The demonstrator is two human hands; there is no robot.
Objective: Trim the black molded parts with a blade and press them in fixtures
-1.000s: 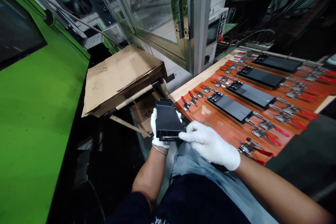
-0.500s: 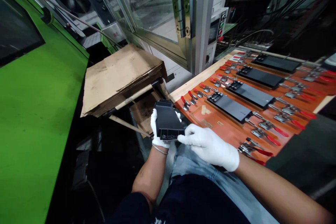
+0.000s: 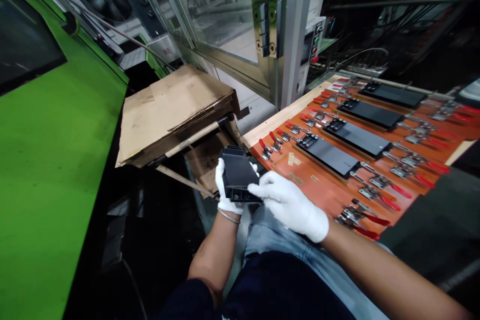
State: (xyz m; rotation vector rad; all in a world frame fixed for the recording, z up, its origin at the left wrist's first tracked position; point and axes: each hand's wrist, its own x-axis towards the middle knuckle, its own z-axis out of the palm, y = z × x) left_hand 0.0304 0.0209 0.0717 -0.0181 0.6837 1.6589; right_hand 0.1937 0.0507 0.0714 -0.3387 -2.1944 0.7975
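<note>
A black plastic part (image 3: 239, 175) with small compartments along its near edge rests in my left hand (image 3: 222, 187), whose white-gloved fingers wrap round its left side and underside. My right hand (image 3: 290, 205), also in a white glove, touches the part's near right edge with its extended index finger. The other fingers of that hand are curled, and part of the thumb is hidden. To the right, dark flat panels (image 3: 330, 154) lie in a row on an orange board (image 3: 277, 167), with red-handled toggle clamps (image 3: 380, 192) at their ends.
Flattened cardboard (image 3: 172, 105) lies on a stand at the left of centre. A green machine panel (image 3: 48, 160) fills the left side. Behind stands a glazed door with a metal frame (image 3: 292, 35). Pale wood (image 3: 285, 117) edges the orange board.
My right hand has shifted left along the near edge of the black part, its index finger now reaching over it. My left hand still holds the part, and the view has shifted slightly.
</note>
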